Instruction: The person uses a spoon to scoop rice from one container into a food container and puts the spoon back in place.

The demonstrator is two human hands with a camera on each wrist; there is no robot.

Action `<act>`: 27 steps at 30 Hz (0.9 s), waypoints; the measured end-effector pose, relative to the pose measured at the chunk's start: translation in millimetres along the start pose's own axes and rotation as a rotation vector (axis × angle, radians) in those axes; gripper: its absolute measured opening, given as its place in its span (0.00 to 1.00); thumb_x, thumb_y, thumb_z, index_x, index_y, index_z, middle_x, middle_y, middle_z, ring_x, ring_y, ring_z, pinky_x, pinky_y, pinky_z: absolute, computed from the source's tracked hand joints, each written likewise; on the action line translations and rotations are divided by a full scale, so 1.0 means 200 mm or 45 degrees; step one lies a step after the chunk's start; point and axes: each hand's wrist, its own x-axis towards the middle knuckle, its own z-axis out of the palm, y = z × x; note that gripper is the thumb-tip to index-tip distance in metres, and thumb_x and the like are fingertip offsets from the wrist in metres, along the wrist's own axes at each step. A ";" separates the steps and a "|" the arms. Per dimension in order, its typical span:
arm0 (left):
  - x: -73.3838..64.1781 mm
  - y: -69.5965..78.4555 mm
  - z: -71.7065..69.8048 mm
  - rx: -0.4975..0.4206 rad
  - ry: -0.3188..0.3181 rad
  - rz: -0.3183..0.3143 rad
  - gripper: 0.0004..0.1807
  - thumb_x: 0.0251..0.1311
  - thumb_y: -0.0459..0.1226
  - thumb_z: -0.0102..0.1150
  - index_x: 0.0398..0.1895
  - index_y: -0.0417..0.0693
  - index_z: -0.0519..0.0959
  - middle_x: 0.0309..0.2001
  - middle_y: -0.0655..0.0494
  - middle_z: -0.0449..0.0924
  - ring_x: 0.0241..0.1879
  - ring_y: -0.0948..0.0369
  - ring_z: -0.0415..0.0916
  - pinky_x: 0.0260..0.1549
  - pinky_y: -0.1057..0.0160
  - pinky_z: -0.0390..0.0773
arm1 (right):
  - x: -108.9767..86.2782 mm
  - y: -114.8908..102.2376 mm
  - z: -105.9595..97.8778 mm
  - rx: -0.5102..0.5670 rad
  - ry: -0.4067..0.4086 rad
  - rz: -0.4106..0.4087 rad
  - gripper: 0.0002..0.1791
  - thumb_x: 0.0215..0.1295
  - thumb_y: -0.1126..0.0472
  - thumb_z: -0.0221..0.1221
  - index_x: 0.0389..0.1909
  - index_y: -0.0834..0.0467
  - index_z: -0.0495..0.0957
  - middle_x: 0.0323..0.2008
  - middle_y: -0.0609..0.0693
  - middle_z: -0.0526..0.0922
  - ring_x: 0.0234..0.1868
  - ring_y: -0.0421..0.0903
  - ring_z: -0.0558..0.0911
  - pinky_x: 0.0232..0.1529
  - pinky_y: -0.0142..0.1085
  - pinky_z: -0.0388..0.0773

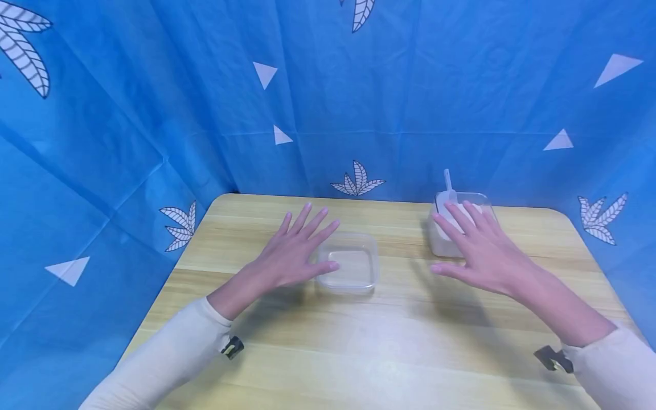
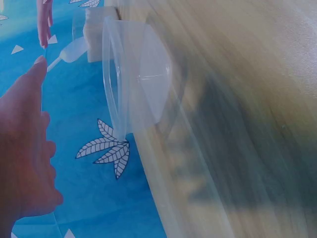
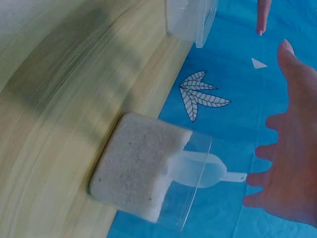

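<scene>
Zero grip at far L: the L hand (image 1: 292,256) hovers over the table (image 1: 256,364), at abt 9 o'clock of the clear container (image 1: 353,269), fingers & thumb spread, nothing held. Its thumb tip overlaps the container in the head view, but the L wrist view shows them apart. Container itself is open-topped, approx. mid-table; wood shows thru its base, no fill visible.

At 2-3 o'clock of it, nr the far edge, is the clear tub (image 1: 442,248), w/ white grainy stuff (image 3: 131,161) inside, exact kind unclear. Scoop (image 1: 447,197) leans in the tub, handle toward 12 o'clock.

Far R: the R hand (image 1: 484,256) hovers toward the tub's 5 o'clock, partly hiding it in the head view; fingers & thumb spread, holding nothing.

Progress, my read: prob. at the start. Scoop is in place in the tub, nothing's lifted, container looks unused; any handling is prob. all left to do.
</scene>
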 end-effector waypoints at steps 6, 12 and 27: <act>0.01 0.00 0.02 -0.009 -0.011 -0.023 0.47 0.66 0.75 0.40 0.83 0.77 0.40 0.85 0.63 0.30 0.85 0.51 0.19 0.80 0.36 0.32 | 0.05 -0.03 0.01 -0.039 0.002 -0.020 0.56 0.62 0.26 0.59 0.83 0.49 0.51 0.84 0.59 0.47 0.83 0.69 0.48 0.77 0.71 0.47; 0.01 0.00 0.05 -0.012 -0.010 -0.019 0.47 0.66 0.74 0.41 0.83 0.75 0.41 0.85 0.63 0.29 0.84 0.51 0.19 0.80 0.35 0.30 | 0.07 -0.06 0.03 -0.036 -0.013 -0.019 0.56 0.63 0.25 0.58 0.83 0.50 0.51 0.84 0.58 0.48 0.82 0.69 0.48 0.78 0.68 0.47; -0.03 -0.04 0.11 -0.008 -0.025 -0.043 0.50 0.64 0.78 0.33 0.84 0.70 0.42 0.85 0.60 0.30 0.84 0.50 0.21 0.80 0.37 0.29 | 0.14 -0.18 0.17 -0.004 -0.094 -0.067 0.58 0.64 0.22 0.52 0.84 0.50 0.45 0.84 0.59 0.46 0.83 0.69 0.47 0.80 0.65 0.46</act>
